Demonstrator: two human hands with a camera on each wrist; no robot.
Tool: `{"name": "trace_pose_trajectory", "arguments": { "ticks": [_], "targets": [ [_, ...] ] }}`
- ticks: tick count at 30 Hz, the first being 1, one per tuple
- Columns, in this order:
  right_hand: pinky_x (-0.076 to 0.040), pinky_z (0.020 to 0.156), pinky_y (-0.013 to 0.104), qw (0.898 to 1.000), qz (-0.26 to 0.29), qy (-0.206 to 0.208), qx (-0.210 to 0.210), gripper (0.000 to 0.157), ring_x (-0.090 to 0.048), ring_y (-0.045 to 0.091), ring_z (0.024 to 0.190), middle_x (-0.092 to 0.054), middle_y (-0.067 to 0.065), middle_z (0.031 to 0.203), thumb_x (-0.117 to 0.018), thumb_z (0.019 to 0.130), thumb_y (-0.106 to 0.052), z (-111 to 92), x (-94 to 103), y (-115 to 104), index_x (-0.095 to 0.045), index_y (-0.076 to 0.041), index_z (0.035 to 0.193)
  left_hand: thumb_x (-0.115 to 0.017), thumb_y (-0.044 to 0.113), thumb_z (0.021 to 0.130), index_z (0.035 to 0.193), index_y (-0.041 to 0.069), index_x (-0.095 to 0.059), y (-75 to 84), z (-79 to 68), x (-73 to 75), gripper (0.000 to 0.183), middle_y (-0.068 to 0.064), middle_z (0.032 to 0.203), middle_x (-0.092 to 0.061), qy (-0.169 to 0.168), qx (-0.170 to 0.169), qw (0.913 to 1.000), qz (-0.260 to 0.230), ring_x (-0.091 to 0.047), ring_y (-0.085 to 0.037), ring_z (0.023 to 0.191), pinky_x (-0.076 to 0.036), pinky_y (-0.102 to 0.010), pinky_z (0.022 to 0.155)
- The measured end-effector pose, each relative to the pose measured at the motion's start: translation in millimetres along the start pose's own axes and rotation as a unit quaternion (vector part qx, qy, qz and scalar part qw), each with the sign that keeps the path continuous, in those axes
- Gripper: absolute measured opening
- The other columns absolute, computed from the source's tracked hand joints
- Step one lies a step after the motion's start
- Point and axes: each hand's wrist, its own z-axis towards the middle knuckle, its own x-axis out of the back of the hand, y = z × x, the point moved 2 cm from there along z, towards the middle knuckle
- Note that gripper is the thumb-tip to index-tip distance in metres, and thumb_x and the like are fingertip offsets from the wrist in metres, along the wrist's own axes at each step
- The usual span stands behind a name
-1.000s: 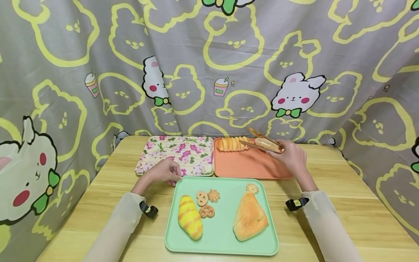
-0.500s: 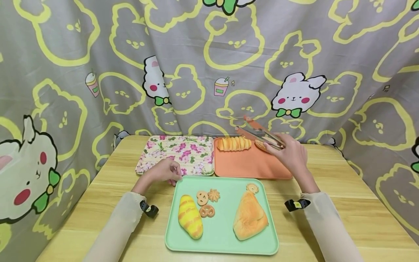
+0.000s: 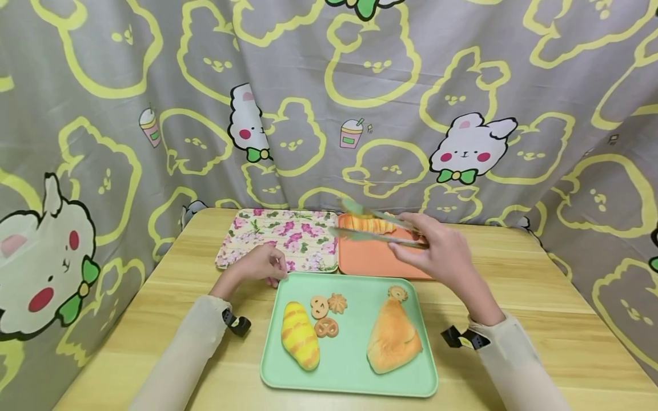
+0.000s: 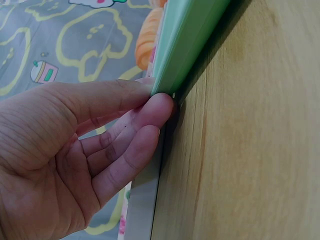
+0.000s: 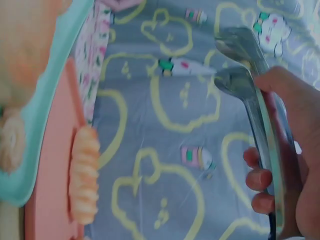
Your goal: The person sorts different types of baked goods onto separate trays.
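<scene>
My right hand (image 3: 442, 248) grips metal tongs (image 5: 240, 82) above the orange tray (image 3: 370, 261). Nothing sits between the tong tips in the right wrist view. Beneath the tongs a ridged bread roll (image 3: 354, 222) lies at the tray's back left. The brown bread seen earlier is hidden behind my right hand. With thumb and finger, my left hand (image 4: 100, 130) pinches the back left corner of the green tray (image 3: 349, 371). That tray bears a yellow striped bread (image 3: 300, 337), a triangular golden bread (image 3: 393, 342) and several cookies, including a pretzel-shaped one (image 3: 327, 327).
A floral tray (image 3: 288, 237) stands at the back left, side by side with the orange one. The wooden table (image 3: 534, 319) extends to both sides. Behind it hangs a grey patterned curtain (image 3: 298, 63).
The tongs released the brown bread onto the orange tray and rose. My right hand then swung them left, over the ridged roll. My left hand stayed at the green tray's corner.
</scene>
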Motion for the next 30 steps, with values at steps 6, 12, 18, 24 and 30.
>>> {"name": "trace_pose_trajectory", "arguments": {
  "ticks": [6, 12, 18, 24, 30],
  "targets": [
    [-0.034, 0.049, 0.017, 0.994, 0.018, -0.086, 0.067, 0.05, -0.05, 0.003, 0.063, -0.06, -0.008, 0.081, -0.081, 0.081, -0.051, -1, -1.0, -29, -0.07, -0.023, 0.12, -0.076, 0.005, 0.089, 0.081, 0.004, -0.07, 1.7, 0.6, 0.8, 0.009, -0.008, 0.067, -0.071, -0.002, 0.0, 1.0, -0.004, -0.068, -0.018, 0.058, -0.06, -0.032, 0.058],
    [-0.025, 0.047, 0.014, 0.981, 0.026, -0.139, 0.13, 0.054, -0.041, -0.002, 0.057, -0.061, -0.013, 0.085, -0.076, 0.081, -0.063, -4, -7.5, -49, -0.07, -0.027, 0.121, -0.075, 0.005, 0.09, 0.081, 0.004, -0.071, 1.2, 1.1, 1.3, 0.009, -0.007, 0.068, -0.07, -0.004, 0.004, 1.0, -0.003, -0.068, -0.017, 0.058, -0.06, -0.033, 0.059],
    [-0.018, 0.047, 0.014, 0.969, 0.02, -0.173, 0.176, 0.053, -0.034, -0.004, 0.054, -0.052, -0.016, 0.078, -0.079, 0.078, -0.063, -2, -16.8, -58, -0.07, -0.029, 0.117, -0.075, 0.005, 0.09, 0.083, 0.003, -0.071, 0.6, 0.9, 1.5, 0.008, -0.007, 0.066, -0.07, -0.005, -0.007, 1.0, -0.002, -0.069, -0.018, 0.058, -0.06, -0.033, 0.058],
    [-0.017, 0.047, 0.014, 0.956, 0.015, -0.218, 0.197, 0.055, -0.026, -0.004, 0.053, -0.055, -0.017, 0.08, -0.076, 0.078, -0.068, -2, -19.0, -67, -0.07, -0.03, 0.118, -0.076, 0.005, 0.089, 0.082, 0.003, -0.07, 0.0, 1.8, 0.4, 0.009, -0.006, 0.064, -0.069, -0.003, -0.001, 1.0, -0.006, -0.069, -0.018, 0.058, -0.06, -0.033, 0.058],
    [-0.01, 0.046, 0.016, 0.95, 0.017, -0.237, 0.204, 0.053, -0.025, -0.003, 0.054, -0.055, -0.014, 0.08, -0.077, 0.079, -0.066, -10, -23.0, -79, -0.07, -0.03, 0.118, -0.075, 0.005, 0.09, 0.082, 0.002, -0.071, -0.3, 1.4, 2.2, 0.009, -0.007, 0.064, -0.07, -0.006, -0.009, 0.9999, -0.005, -0.069, -0.017, 0.057, -0.06, -0.033, 0.058]
  ]
}}
